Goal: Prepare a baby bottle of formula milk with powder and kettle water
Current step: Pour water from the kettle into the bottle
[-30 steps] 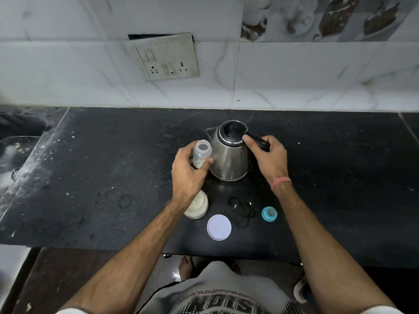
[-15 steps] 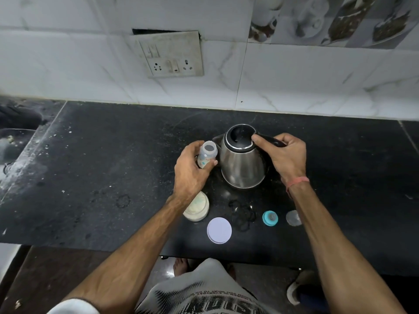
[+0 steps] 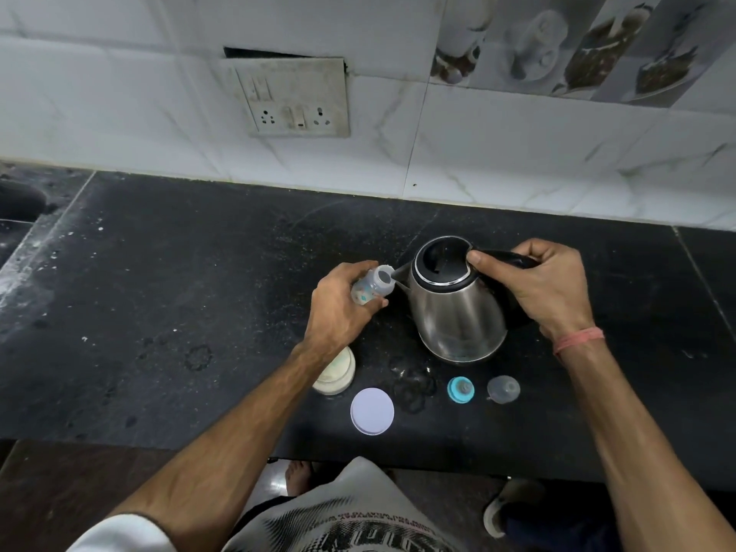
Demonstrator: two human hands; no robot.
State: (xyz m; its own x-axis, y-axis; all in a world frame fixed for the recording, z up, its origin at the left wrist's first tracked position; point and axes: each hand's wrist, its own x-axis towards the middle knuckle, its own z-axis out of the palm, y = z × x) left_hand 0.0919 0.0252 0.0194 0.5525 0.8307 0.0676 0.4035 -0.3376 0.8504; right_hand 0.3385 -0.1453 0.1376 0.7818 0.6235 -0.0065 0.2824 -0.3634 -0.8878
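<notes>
Here, the bottle is gripped in the left hand with its mouth at the spout of the kettle, whose handle is clasped by the right hand.

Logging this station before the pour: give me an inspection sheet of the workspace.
Surface: black stone counter, speckled with white residue and ring marks.
Job's things: baby bottle tilted with its open mouth at the spout of the steel kettle; open powder jar, white lid, teal teat ring, clear cap.
Clutter: nothing seen.
Grippers: left hand grips bottle; right hand grips kettle handle.
Cables: nothing seen.
Surroundings: tiled wall, socket panel.
</notes>
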